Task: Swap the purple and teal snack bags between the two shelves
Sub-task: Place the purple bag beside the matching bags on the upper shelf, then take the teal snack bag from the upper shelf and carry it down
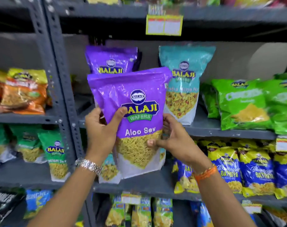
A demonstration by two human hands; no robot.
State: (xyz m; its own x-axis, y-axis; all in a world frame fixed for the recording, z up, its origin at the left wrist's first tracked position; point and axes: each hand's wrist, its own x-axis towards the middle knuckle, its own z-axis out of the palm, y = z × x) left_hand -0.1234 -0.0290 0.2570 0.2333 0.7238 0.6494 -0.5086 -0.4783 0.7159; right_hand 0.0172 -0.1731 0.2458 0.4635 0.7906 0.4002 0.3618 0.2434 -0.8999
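Note:
I hold a purple Aloo Sev bag [133,95] upright in front of the shelves with both hands. My left hand [102,128] grips its left edge, thumb across the front. My right hand [170,138] grips its lower right side. Behind it, another purple bag [111,59] stands on the upper shelf [221,128], with a teal bag [185,79] to its right. On the lower shelf [147,182], a teal bag [109,169] shows partly behind the held bag, beside my left wrist.
Green bags [242,104] lie at the right on the upper shelf. Blue and yellow bags [254,169] fill the lower shelf's right side. A grey upright post [61,82] separates a left bay holding orange bags [21,92] and green bags [56,153].

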